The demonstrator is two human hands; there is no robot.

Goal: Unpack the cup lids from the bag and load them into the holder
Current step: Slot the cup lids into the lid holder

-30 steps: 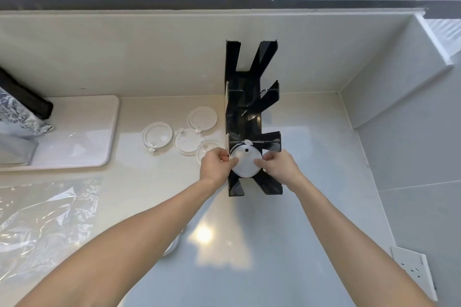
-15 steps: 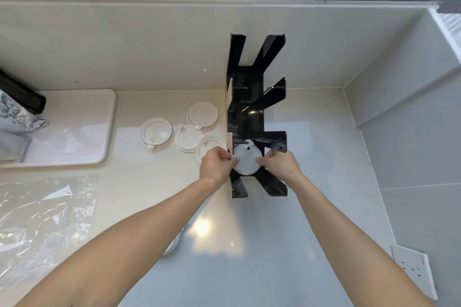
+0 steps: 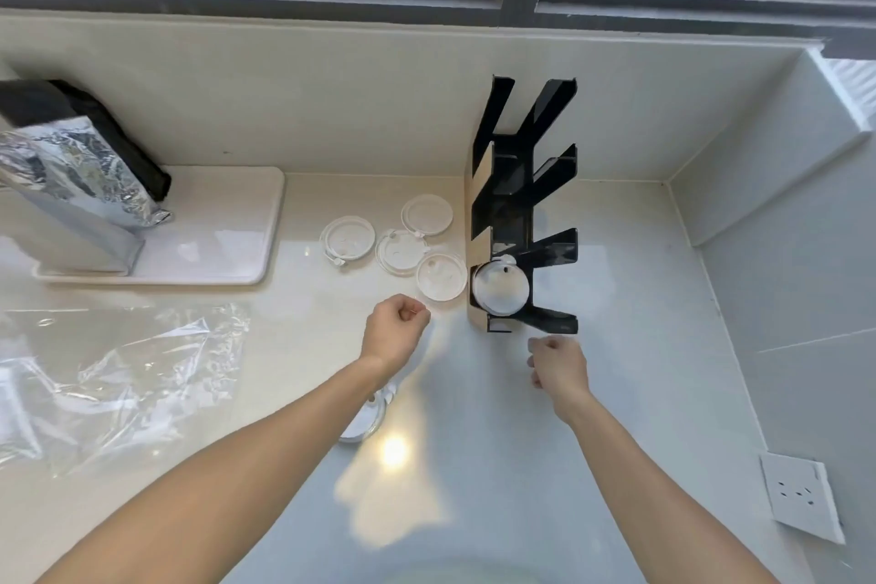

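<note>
Lids (image 3: 441, 276): light, thin, slippery — best pinched at the rim.
Left hand (image 3: 396, 328): loosely curled, empty.
Right hand (image 3: 559, 365): curled, nothing held.

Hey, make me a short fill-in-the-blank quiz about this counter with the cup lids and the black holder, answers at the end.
1. The black holder has ____ lid loaded in its nearest slot.
2. Left of the holder, ____ loose lids lie in a cluster on the counter.
3. The left hand and right hand both hold ____.
4. The clear plastic bag lies to the ____ of the left arm.

Answers: one; four; nothing; left
</note>
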